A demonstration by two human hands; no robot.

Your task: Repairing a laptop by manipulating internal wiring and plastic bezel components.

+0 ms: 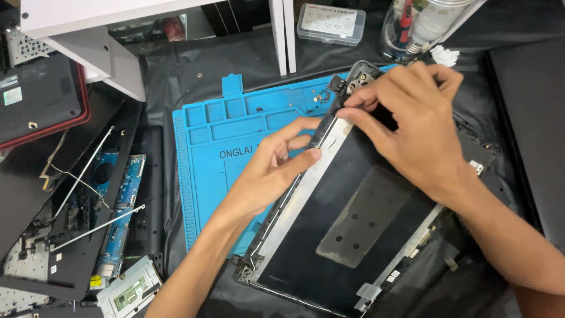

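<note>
A black laptop lid shell [341,235] lies tilted across a blue silicone work mat [212,171], its inner side up with a grey foil patch [362,215] in the middle. My left hand [271,171] pinches the lid's left edge, thumb on the silvery strip [297,200] along that side. My right hand [412,129] rests over the lid's upper part, fingertips pressing at the top corner near the hinge [356,79].
A dismantled laptop base with circuit boards and metal rods [88,200] lies at the left. A clear plastic screw box [331,23] and a clear jar of tools [415,26] stand at the back. A dark panel [529,118] lies at right, white shelf legs [282,35] behind.
</note>
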